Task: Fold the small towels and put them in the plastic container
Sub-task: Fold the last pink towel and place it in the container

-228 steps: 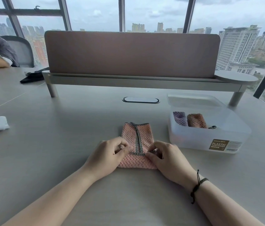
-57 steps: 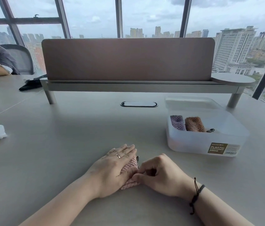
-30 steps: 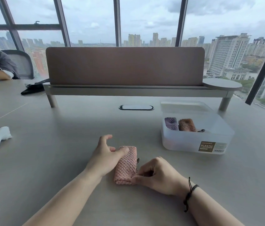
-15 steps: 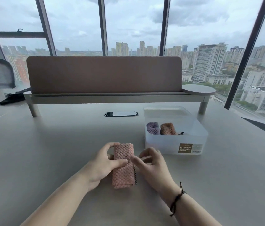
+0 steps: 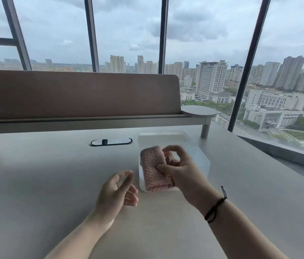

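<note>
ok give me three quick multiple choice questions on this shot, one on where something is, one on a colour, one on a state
1. Where is the folded towel?
A. flat on the table by the left hand
B. held up in front of the plastic container
C. on the shelf under the divider

2. What colour is the towel being held?
A. pink
B. green
C. blue

3. What is the left hand doing?
A. gripping the towel
B. pressing on the container
C. open and holding nothing

Answers:
1 B: the right hand pinches the towel in the air, and it overlaps the plastic container behind it.
2 A: the waffle-textured cloth is plainly pink.
3 C: the fingers are loosely spread above the table, apart from the towel and touching nothing.
</note>
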Action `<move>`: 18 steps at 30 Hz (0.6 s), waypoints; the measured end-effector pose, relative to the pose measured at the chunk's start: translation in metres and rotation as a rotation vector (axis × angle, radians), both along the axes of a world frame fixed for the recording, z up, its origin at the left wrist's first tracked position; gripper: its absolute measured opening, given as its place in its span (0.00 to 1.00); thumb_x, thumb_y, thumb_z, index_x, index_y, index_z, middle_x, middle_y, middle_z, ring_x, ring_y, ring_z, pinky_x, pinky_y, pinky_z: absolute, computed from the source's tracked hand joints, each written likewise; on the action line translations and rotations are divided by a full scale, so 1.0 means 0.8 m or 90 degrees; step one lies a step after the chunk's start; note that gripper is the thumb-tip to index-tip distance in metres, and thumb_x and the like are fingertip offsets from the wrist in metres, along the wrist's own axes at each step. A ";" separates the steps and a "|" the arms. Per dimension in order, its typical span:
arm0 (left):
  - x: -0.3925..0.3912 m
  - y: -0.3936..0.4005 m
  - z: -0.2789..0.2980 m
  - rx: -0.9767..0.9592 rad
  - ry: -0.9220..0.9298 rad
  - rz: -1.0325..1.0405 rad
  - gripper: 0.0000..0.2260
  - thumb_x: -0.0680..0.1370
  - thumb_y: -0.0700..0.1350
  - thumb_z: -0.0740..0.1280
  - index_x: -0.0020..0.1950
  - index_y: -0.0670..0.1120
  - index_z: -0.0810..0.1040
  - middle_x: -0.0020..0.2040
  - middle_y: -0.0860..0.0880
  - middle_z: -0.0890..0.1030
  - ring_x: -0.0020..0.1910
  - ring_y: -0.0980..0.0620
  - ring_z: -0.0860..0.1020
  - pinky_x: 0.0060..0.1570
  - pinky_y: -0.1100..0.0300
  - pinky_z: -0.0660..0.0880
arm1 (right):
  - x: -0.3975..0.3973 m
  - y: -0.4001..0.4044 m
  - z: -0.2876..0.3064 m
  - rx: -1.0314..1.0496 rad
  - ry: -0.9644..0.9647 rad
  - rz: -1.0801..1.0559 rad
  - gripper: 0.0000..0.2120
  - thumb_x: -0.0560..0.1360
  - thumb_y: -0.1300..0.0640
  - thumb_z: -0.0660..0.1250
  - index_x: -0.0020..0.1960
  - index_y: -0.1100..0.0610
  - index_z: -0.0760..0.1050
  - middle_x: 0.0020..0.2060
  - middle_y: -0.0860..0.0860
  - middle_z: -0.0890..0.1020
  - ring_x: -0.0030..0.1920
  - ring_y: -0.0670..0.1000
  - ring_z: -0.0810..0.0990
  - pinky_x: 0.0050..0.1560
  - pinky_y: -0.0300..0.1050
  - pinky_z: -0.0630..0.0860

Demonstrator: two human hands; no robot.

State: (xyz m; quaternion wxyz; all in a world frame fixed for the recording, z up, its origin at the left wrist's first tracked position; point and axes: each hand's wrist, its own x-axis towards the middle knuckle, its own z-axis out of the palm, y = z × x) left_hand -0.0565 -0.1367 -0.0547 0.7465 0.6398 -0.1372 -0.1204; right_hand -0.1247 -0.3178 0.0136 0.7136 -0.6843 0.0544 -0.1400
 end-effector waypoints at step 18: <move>0.030 -0.004 -0.014 -0.123 0.026 -0.001 0.18 0.74 0.52 0.66 0.56 0.40 0.78 0.35 0.39 0.78 0.28 0.45 0.75 0.32 0.55 0.73 | 0.127 -0.015 0.020 -0.612 0.296 0.033 0.14 0.73 0.64 0.69 0.58 0.55 0.81 0.35 0.45 0.71 0.41 0.48 0.77 0.34 0.31 0.74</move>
